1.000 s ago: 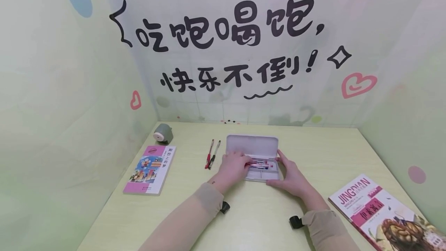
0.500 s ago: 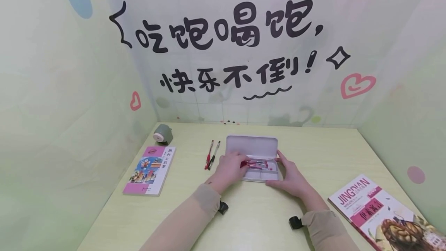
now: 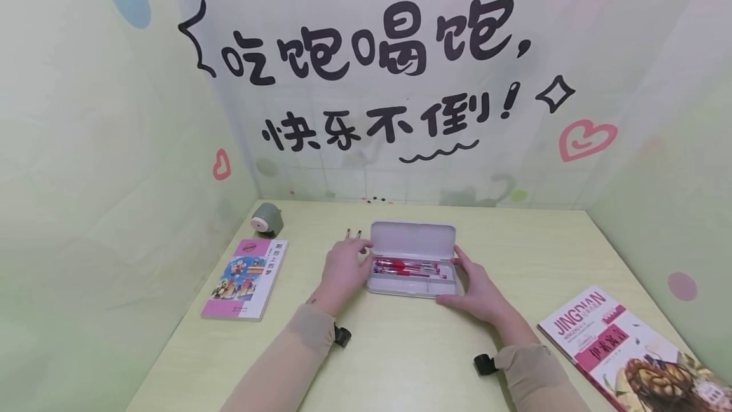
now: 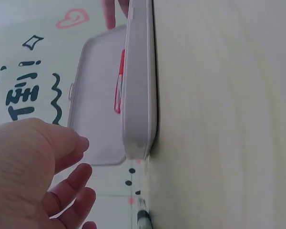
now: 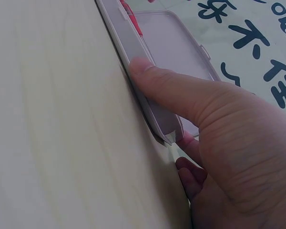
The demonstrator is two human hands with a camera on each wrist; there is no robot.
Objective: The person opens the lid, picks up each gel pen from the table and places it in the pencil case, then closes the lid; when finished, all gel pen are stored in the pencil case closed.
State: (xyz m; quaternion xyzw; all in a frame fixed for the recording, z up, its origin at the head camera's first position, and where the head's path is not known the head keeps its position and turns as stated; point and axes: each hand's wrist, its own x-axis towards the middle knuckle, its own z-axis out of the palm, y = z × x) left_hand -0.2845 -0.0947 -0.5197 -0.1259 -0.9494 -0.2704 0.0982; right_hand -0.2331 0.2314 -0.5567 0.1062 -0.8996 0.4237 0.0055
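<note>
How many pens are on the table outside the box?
2: one pen and another pen beside it, both mostly behind the left hand. The hand may hide more.

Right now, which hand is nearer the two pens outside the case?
Left. The left hand partly hides the pens in the head view; the right hand grips the right end of the case.
</note>
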